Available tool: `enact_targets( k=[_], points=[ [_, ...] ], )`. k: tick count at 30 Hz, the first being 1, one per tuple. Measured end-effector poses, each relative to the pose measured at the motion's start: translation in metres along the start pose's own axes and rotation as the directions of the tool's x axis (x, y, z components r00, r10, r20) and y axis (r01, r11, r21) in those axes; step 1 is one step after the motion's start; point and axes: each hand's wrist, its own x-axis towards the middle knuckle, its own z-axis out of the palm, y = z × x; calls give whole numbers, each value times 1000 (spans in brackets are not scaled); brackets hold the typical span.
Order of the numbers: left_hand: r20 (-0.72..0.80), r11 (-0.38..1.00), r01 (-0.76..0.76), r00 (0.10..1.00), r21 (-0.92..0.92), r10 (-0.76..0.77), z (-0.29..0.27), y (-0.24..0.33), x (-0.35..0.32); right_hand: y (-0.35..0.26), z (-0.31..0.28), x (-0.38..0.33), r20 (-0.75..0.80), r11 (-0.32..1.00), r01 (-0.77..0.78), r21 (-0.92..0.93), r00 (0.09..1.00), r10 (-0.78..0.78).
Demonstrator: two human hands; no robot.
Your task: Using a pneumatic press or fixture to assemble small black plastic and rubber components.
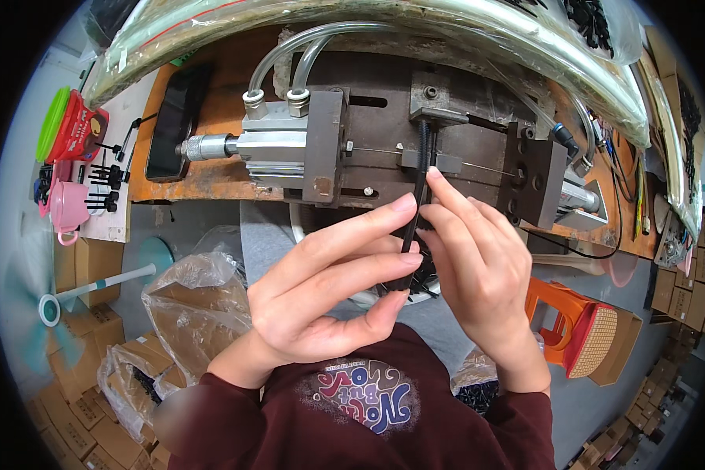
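Left hand (317, 290); black strip (413, 225) at its fingertips; right hand (480, 266) alongside.

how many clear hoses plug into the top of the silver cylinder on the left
2: the outer hose joins the cylinder's left white fitting, and the inner hose joins its right white fitting. Neither joint is hidden.

Curved lettering (366, 395) in blue, red and grey spreads across the chest of a maroon shirt (439, 403) at lower centre. Pale lettering marks a red container (84, 125) at upper left. Cardboard boxes (78, 423) at lower left bear dark print, too small to read.
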Motion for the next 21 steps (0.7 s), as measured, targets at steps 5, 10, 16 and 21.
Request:
enact_targets(
  k=[5,10,16,21],
  points=[
    [-19,998,31,999,-51,-32,-2,-2,-1,-6,-10,8,61,996,-17,-87,998,23],
    [30,994,71,997,-81,-69,-5,4,-4,-10,-17,15,110,988,7,-153,994,10],
    [123,913,179,982,-367,-143,-7,1,-11,-8,-25,10,275,415,-438,797,876,396],
    [131,853,218,976,-475,-176,-1,2,-18,-3,-27,13,482,-191,-443,876,811,330]
  ],
)
